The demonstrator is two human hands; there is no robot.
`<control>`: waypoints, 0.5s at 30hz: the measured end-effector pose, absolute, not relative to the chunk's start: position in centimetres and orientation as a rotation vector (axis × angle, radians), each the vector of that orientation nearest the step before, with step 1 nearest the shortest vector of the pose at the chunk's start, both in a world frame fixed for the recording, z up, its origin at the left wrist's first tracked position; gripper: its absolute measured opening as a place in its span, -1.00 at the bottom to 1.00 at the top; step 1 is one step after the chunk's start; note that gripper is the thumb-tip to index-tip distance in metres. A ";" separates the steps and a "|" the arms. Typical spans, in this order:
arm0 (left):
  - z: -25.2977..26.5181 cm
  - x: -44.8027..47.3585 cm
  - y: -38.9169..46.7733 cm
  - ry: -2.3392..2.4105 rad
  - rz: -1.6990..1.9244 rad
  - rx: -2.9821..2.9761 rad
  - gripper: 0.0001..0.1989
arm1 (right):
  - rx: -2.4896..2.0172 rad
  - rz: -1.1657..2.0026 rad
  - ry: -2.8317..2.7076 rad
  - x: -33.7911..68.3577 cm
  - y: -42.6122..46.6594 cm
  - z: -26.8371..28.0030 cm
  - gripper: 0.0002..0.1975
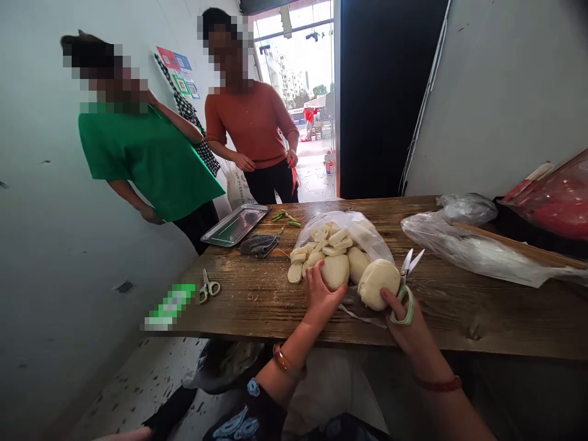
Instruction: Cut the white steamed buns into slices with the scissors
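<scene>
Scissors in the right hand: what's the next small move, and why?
Probably close the scissors before shifting either hand: their blades stand open, the right hand also holds a pale round piece beside them, and the left hand grips another round piece nearby.

Pale round buns (379, 284), open green-handled scissors (406, 267)

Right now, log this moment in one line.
left hand holds pale round piece; right hand holds second round piece and open scissors; sliced pieces by plastic bag; other scissors on table
</scene>
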State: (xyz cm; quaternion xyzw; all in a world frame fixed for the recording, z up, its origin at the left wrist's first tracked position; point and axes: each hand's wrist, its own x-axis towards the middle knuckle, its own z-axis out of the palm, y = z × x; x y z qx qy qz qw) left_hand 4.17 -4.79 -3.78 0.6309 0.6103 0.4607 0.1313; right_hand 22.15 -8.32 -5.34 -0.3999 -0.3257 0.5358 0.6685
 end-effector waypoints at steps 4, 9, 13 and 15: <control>-3.3 2.7 -5.4 1.731 1.198 2.016 -0.37 | -0.908 1.217 -0.706 21.8 -8.4 -5.0 -0.47; -2.8 -0.9 -5.6 1.764 1.275 2.164 -0.54 | -1.066 1.069 -0.809 22.4 -8.6 -4.3 -0.43; -3.1 -3.7 -2.4 1.836 1.492 1.990 -0.48 | -1.259 0.896 -1.012 24.3 -7.6 -1.9 -0.33; -3.3 -4.5 0.0 1.826 1.497 1.816 -0.43 | -1.332 0.818 -1.151 24.9 -6.1 -0.4 -0.30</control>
